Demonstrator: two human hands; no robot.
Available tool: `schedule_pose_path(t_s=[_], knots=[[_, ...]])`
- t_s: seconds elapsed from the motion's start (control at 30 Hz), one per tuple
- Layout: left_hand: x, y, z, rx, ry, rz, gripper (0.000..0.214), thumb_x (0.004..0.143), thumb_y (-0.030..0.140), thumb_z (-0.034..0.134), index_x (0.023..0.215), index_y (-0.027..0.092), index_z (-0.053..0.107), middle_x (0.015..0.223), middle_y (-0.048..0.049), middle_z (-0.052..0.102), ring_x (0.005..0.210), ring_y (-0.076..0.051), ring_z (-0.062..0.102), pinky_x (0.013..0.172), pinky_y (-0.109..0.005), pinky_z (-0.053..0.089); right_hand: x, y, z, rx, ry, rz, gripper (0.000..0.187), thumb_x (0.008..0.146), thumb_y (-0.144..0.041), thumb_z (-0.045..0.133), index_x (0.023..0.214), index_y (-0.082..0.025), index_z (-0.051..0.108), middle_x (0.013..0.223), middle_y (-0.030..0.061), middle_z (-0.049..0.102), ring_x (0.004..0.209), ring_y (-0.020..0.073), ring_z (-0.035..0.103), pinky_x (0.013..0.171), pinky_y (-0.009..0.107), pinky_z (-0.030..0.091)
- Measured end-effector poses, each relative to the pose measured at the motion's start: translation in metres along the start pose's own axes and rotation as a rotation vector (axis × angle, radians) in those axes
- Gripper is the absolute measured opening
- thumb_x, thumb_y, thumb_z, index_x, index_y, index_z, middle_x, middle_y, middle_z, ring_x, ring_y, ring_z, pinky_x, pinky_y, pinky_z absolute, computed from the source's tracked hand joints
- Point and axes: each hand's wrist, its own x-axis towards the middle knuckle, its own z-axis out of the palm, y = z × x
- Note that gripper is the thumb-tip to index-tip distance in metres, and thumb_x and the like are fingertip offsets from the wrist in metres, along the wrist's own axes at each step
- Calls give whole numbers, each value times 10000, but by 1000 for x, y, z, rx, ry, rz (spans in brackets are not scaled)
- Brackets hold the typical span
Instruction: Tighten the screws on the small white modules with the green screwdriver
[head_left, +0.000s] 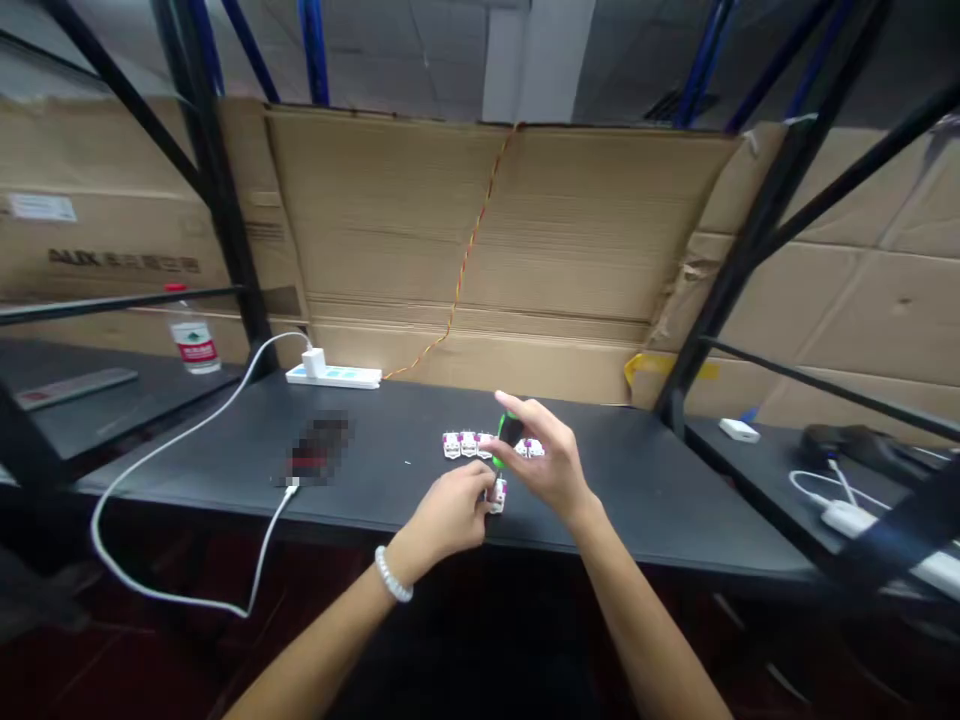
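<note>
My right hand point(546, 455) grips a short screwdriver point(510, 430) with a green and black handle, held upright with its shaft pointing down. Under it, near the table's front edge, lies a small white and purple part point(498, 497). The fingers of my left hand point(454, 507) are closed on that part's left side, close to the screwdriver's tip. Whether the tip touches the part cannot be made out. Behind my hands stands a row of similar white and purple parts point(468, 444), some of them hidden by my right hand.
A white power strip point(345, 377) with a charger lies at the back left of the black table point(390, 425). Its white cable point(180, 440) loops over the front edge to a blurred dark device point(319, 450). Cardboard point(480, 230) walls the back; black posts point(720, 270) flank it.
</note>
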Motion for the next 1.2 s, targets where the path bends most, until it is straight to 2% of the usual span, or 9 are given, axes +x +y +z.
schedule_pose_path(t_s=[0.17,0.23,0.33,0.4,0.53,0.63,0.8,1.0,1.2], knots=[[1,1,-2,-8,-17,-10,160,847,40,625,826,199,621,998,-72,694,925,-249,675,864,-339,533,-2,1,-2,331,-159,156,516,1081,-398,534,1593,-336,505,1224,96,725,918,202,734,873,403,645],[1,0,-3,-41,-20,-8,151,861,51,634,825,198,629,1016,-69,691,925,-239,677,873,-334,536,-1,3,-3,311,-112,188,466,1043,-394,622,1505,-332,601,1150,74,721,846,182,709,827,375,637],[2,-5,-4,-123,-27,0,126,905,91,642,836,195,656,1088,-67,691,949,-221,680,917,-330,535,2,5,-4,100,40,108,398,907,-375,817,1292,-302,746,965,30,659,756,162,604,733,329,594],[3,-8,-4,-161,-38,2,123,919,115,654,823,192,658,1097,-65,690,954,-214,679,923,-329,531,4,4,-6,4,91,54,358,893,-375,825,1239,-299,773,937,26,626,735,160,570,725,335,588],[2,-5,-2,-167,-22,-30,145,897,114,677,784,188,624,1072,-63,687,933,-208,672,880,-321,524,1,1,-7,196,10,104,319,1036,-387,622,1326,-303,729,1183,91,692,876,197,699,844,406,642],[1,4,3,-92,23,-75,181,842,40,648,781,193,576,1013,-59,669,860,-201,651,798,-310,508,-2,2,-4,388,-33,191,335,1041,-386,635,1360,-306,700,1187,87,729,900,205,746,853,423,662],[-1,9,8,-19,31,-92,213,808,-6,593,787,203,556,964,-59,659,826,-204,638,755,-312,493,-4,8,-5,153,77,104,373,962,-356,757,1331,-317,732,1058,53,666,839,183,664,753,354,610],[-1,7,9,-43,49,-112,182,835,43,622,784,203,552,978,-58,650,842,-204,639,783,-317,507,-9,8,-11,203,-49,74,379,1083,-355,527,1451,-321,614,1240,93,707,1022,226,695,856,385,594],[-1,7,11,-29,45,-103,194,821,23,612,827,207,550,1032,-66,631,839,-203,627,764,-318,496,-9,15,-4,104,58,70,363,969,-391,742,1315,-297,690,980,35,684,767,172,616,671,311,541]])
